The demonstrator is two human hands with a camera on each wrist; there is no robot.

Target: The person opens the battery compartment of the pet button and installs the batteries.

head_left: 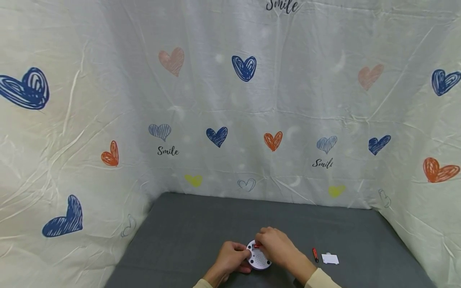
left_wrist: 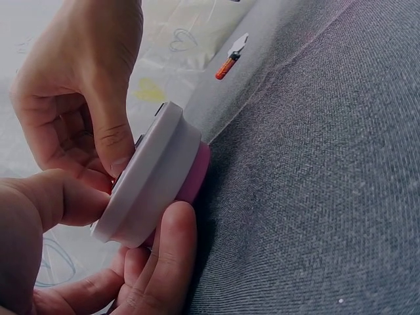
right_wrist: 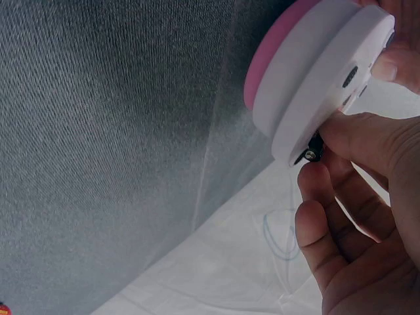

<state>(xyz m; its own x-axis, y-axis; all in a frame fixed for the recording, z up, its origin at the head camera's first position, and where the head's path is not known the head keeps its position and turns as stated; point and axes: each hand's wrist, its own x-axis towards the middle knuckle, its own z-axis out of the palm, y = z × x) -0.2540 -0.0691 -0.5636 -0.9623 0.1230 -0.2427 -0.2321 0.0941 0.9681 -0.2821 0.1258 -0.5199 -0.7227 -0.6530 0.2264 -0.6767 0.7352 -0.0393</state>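
Observation:
A round white device with a pink far side (head_left: 260, 261) is tilted off the grey table, its underside with small dark feet, a patch of holes and a battery slot facing up. My left hand (head_left: 229, 258) grips its rim, thumb on the underside and fingers below. With my right hand (head_left: 278, 246) I pinch a red-and-black battery (head_left: 257, 246) at the slot; its dark end (right_wrist: 314, 152) shows between thumb and fingers in the right wrist view. How far the battery sits in the slot is hidden by the fingers.
A second red-and-black battery (head_left: 315, 254) lies on the grey table (head_left: 201, 224) right of my right hand. Beside it is a small white battery cover (head_left: 329, 259) with tabs. A pale curtain (head_left: 223, 100) printed with hearts surrounds the table at the back and sides.

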